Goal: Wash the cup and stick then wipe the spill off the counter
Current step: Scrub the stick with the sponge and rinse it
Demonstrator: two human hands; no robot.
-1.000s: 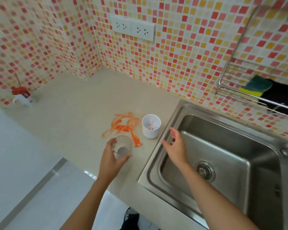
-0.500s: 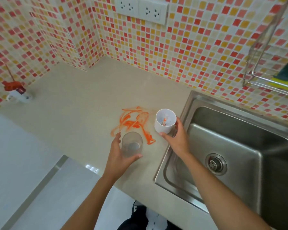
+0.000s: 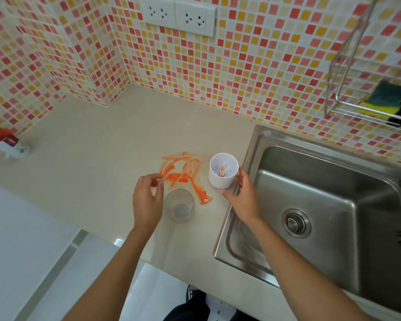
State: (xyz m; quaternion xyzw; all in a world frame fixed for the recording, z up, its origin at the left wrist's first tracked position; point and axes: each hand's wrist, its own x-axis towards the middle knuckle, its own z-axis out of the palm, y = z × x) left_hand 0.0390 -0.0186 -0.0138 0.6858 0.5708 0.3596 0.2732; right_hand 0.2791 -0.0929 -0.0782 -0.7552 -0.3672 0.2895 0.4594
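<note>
A white cup with orange residue inside stands beside the sink; my right hand grips its right side and base. An orange spill is smeared over the beige counter left of the cup. In the smear lies a thin pale stick. My left hand pinches the stick's near end between thumb and forefinger. A clear glass stands free on the counter, just right of my left hand.
A steel sink with a drain fills the right side. Above it a wire rack on the tiled wall holds a green-yellow sponge. A small red-and-white object sits at the counter's far left. The counter edge runs close to my body.
My left hand let go of the clear glass and moved up to the stick in the spill. My right hand reached the white cup and keeps hold of it.
</note>
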